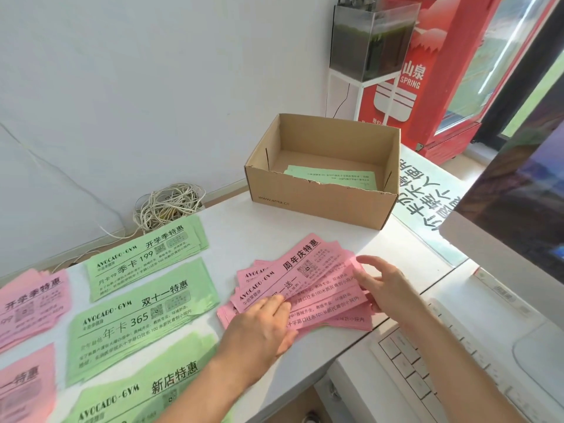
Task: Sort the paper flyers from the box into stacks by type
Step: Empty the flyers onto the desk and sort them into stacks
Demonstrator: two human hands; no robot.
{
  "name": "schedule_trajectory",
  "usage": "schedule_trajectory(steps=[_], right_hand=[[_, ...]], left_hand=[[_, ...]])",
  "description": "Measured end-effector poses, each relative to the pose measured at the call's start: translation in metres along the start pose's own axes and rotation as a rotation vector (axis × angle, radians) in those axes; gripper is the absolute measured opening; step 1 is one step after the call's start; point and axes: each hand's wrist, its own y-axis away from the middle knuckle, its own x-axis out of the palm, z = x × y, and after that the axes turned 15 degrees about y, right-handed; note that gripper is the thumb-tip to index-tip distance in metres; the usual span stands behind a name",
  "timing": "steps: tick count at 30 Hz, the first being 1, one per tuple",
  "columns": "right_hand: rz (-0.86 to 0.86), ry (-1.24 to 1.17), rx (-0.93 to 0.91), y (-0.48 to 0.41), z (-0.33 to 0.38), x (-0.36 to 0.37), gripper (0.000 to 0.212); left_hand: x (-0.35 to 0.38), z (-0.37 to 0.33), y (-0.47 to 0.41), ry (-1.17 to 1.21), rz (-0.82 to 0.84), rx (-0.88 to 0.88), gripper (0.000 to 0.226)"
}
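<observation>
Both hands lay open: left hand (262,326) flat atop the fanned pink flyers (308,285), right hand (381,288) cupping their edge near the counter's (238,221) front, likely squaring them.

Two bare forearms enter from bottom edge of frame, centre and lower right. No sleeves visible. Bare left hand (265,323) and bare right hand (385,286): no gloves, rings, watch or wristband seen. Nails short, unpainted as far as visible.
</observation>
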Motion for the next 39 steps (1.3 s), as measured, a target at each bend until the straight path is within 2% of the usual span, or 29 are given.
schedule_trajectory(steps=[3, 7, 10, 12, 14, 16, 18, 22, 26, 29, 32, 33, 36, 39], right_hand=[[0.069, -0.225, -0.001, 0.005, -0.001, -0.003, 0.028], [0.092, -0.394, -0.019, 0.008, 0.001, 0.002, 0.042], [0.089, -0.575, -0.073, 0.011, 0.010, 0.002, 0.034], [-0.002, -0.457, -0.095, 0.012, 0.012, 0.002, 0.031], [-0.129, -0.191, -0.071, 0.008, 0.006, 0.004, 0.033], [-0.134, -0.053, -0.036, 0.005, 0.000, 0.008, 0.034], [-0.100, -0.019, -0.012, 0.003, -0.005, 0.013, 0.030], [-0.129, -0.017, -0.030, 0.003, -0.005, 0.019, 0.022], [-0.130, -0.141, 0.012, 0.005, 0.002, 0.017, 0.034], [-0.105, -0.124, -0.005, 0.006, 0.003, 0.014, 0.034], [-0.112, -0.057, -0.019, 0.004, 0.002, 0.014, 0.016], [-0.117, -0.008, -0.007, 0.003, 0.002, 0.015, 0.017], [-0.160, 0.098, 0.033, -0.001, 0.002, 0.021, 0.027], [-0.170, 0.143, 0.020, -0.001, 0.003, 0.023, 0.023]], left_hand=[[-0.008, 0.006, -0.003, 0.083, 0.022, 0.001, 0.035], [-0.017, 0.012, -0.005, 0.263, 0.040, -0.111, 0.031], [-0.018, 0.006, -0.008, 0.404, -0.051, -0.218, 0.030], [-0.020, 0.006, -0.009, 0.518, -0.159, -0.373, 0.036], [-0.019, 0.011, -0.009, 0.622, -0.260, -0.581, 0.040], [-0.018, 0.017, -0.008, 0.742, -0.326, -0.716, 0.032], [-0.017, 0.020, -0.007, 0.907, -0.353, -0.791, 0.018], [-0.013, 0.026, -0.003, 0.991, -0.374, -0.738, 0.013], [-0.013, 0.024, 0.000, 1.044, -0.358, -0.672, 0.030], [-0.011, 0.023, 0.000, 0.900, -0.372, -0.645, 0.019], [-0.006, 0.021, 0.001, 0.760, -0.469, -0.596, 0.010], [-0.006, 0.019, 0.002, 0.745, -0.503, -0.584, 0.019], [-0.006, 0.014, 0.004, 0.760, -0.532, -0.502, 0.072], [-0.008, 0.010, 0.006, 0.645, -0.497, -0.320, 0.095]])
